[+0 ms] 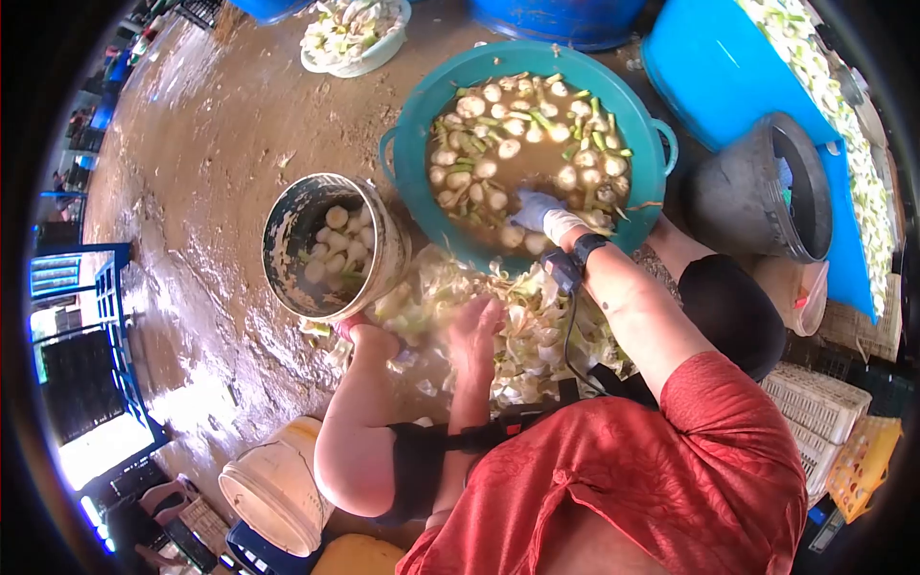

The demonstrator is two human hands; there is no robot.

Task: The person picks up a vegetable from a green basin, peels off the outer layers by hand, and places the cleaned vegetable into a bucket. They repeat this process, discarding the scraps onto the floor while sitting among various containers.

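Note:
My right hand (541, 210), in a pale blue glove, reaches into the brown water of a round green tub (414, 192). White bulbs (508, 149) with short green stems, like fresh garlic or onions, float around it. Its fingertips are blurred and partly under the water, so any hold is hidden. My left hand (477, 318) hovers over a heap of pale peelings (537, 331) between my legs, smeared by motion. Left of it, a dirty bucket (388, 259) leans toward me with several trimmed bulbs (335, 251) inside.
A pale basin (383, 53) of peelings stands at the back. Blue containers (728, 67) and a dark bucket (757, 192) are at the right. A cream bucket (278, 484) lies behind my left knee. White crates (815, 402) stand by my right side. The floor (192, 192) is wet and muddy.

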